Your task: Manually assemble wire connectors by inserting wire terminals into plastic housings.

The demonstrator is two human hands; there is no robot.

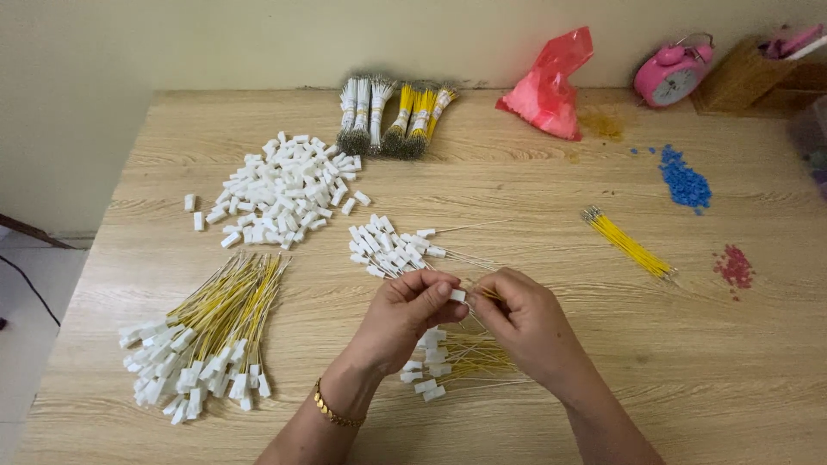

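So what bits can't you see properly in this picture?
Head view only:
- The white connector between the left hand and right hand: fingers cover most of it, so how the yellow wire joins is hidden.
- The wooden box: cut off by the top right edge.
- The blue bits and red bits: too small to tell their shape.

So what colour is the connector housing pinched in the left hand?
White connector housing, seen in the head view.

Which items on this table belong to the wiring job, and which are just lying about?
In use: left hand, right hand, white connector, loose connectors, yellow wires, finished pile.
Lying about: red bag, pink clock, blue beads.
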